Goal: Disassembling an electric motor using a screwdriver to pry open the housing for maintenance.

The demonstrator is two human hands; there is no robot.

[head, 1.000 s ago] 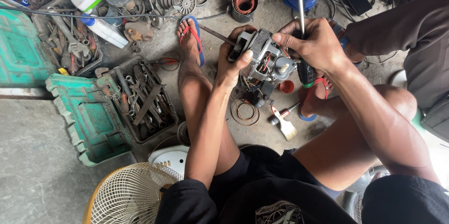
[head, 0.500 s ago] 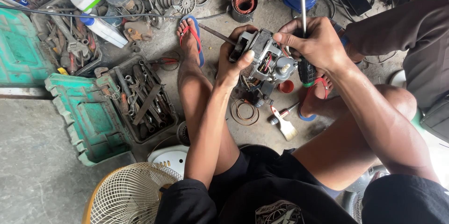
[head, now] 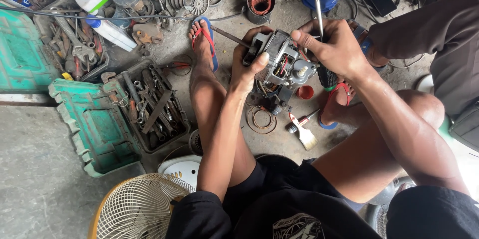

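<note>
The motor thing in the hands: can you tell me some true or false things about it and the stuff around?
1. The left hand holds the small motor from its side. True.
2. The right hand is empty. False: its fingers grip a screwdriver with the thin metal shaft pointing up.
3. A paintbrush lies on the floor between the legs. True.
4. The green toolbox is closed. False: it is open, with wrenches and other tools showing in its tray.
5. The fan grille sits on top of the motor. False: it is low in the view, near the person's left knee.
</note>
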